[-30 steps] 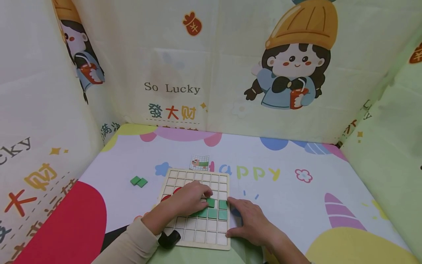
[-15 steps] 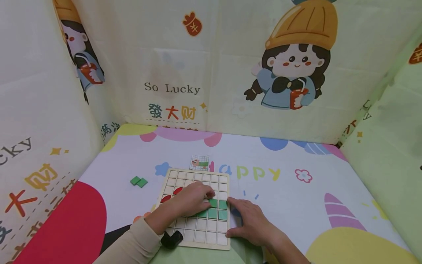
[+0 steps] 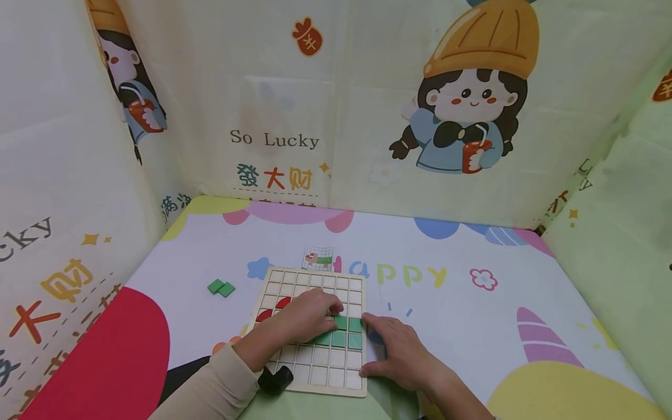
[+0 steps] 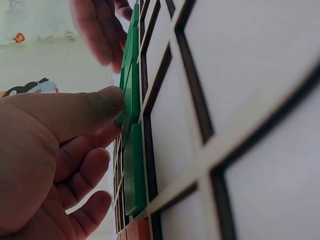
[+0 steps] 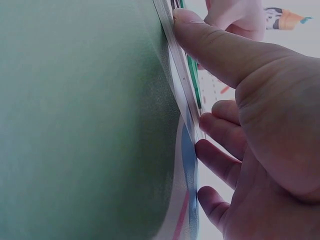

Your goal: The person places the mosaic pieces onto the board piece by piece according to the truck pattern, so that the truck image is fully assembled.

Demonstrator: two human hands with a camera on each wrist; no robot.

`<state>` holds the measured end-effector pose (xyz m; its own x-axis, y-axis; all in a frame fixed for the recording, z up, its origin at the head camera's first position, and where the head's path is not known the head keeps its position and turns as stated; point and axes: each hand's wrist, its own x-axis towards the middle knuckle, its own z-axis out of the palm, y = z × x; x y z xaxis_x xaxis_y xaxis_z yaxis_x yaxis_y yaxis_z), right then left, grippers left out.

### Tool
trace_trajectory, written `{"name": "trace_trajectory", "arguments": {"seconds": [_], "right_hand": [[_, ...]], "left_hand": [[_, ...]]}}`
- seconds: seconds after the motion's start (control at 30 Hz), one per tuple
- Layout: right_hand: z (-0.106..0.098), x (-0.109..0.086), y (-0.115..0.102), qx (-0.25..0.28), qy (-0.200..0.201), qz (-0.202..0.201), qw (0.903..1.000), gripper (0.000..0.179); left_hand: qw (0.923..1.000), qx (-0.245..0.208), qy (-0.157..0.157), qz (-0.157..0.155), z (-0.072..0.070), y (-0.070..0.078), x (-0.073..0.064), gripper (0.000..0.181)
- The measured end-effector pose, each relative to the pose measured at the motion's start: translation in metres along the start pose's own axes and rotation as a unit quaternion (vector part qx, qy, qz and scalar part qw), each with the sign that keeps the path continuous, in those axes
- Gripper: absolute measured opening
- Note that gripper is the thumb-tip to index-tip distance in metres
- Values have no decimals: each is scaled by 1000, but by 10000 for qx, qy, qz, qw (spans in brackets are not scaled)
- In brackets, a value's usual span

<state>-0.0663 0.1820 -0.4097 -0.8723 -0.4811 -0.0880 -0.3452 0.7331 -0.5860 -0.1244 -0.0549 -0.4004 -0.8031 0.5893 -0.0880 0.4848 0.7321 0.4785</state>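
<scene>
My left hand (image 3: 307, 316) reaches over the wooden grid board (image 3: 359, 385) and pinches a green square tile (image 3: 340, 322) between thumb and fingers, low over a cell. In the left wrist view the thumb (image 4: 107, 102) is against the edge of the green tiles. More green tiles (image 3: 338, 339) lie in cells below and to the right of it. Two red rounded pieces (image 3: 284, 303) show left of the hand; the forearm hides other cells. My right hand (image 3: 401, 353) rests at the board's right edge, fingers spread, with its thumb (image 5: 215, 42) touching the rim.
A small picture card (image 3: 318, 259) with a gridded pattern lies behind the board. Two loose green tiles (image 3: 226, 290) are on the table to the left. Orange rounded shapes (image 3: 219, 347) appear beside the left forearm. A patterned cloth wall (image 3: 357, 116) stands behind.
My left hand has shifted slightly right with the green tile, which now sits closer to the tile at the board's right edge. The right hand stays in place.
</scene>
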Motion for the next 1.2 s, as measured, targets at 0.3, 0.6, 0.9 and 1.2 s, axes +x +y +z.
{"name": "trace_trajectory", "arguments": {"seconds": [0.3, 0.6, 0.9, 1.2], "right_hand": [[0, 0, 0, -17, -12, 23, 10000, 95], [-1, 0, 0, -33, 24, -8, 10000, 94], [1, 1, 1, -82, 89, -79, 9999, 93], [1, 2, 1, -86, 94, -68, 9999, 94]], "left_hand": [[9970, -717, 13, -281, 0, -1, 2, 28], [9920, -1226, 53, -310, 0, -5, 5, 25], [9914, -1269, -25, -331, 0, -5, 5, 25], [9930, -1144, 37, -281, -8, -10, -2, 31]]}}
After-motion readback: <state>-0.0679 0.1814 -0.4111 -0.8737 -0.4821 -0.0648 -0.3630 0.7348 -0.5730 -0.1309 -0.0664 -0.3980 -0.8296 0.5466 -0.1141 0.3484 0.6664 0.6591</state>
